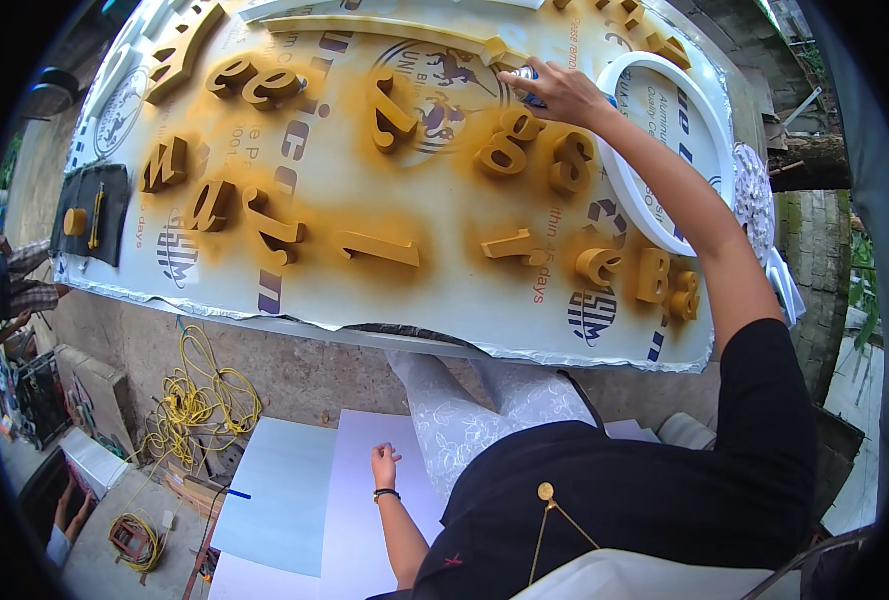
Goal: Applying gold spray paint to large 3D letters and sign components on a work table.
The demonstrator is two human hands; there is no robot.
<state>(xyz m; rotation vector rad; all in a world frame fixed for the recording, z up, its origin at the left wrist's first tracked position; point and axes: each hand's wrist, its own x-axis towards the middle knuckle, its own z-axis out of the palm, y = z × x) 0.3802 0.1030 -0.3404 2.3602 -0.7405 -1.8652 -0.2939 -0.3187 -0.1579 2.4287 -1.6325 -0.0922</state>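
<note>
My right hand (564,92) reaches over the table and is wrapped round a spray can (530,78), of which only blue and white bits show between the fingers. Just beyond its front end lies a long gold-coated strip (394,28) with a block-like end. Gold-painted raised letters stand nearest this hand: a letter g (509,142) and a letter s (571,162). My left hand (385,464) hangs low beside my legs, away from the table, fingers curled; a small greyish bit shows at the fingertips, too small to name.
The sheet-covered table (314,290) carries several more gold letters and gold overspray. A white ring (616,185) lies at the right, a black cloth (112,190) at the left. Below are a tangled yellow cable (199,395) and pale panels (279,490). Other people's arms show at far left.
</note>
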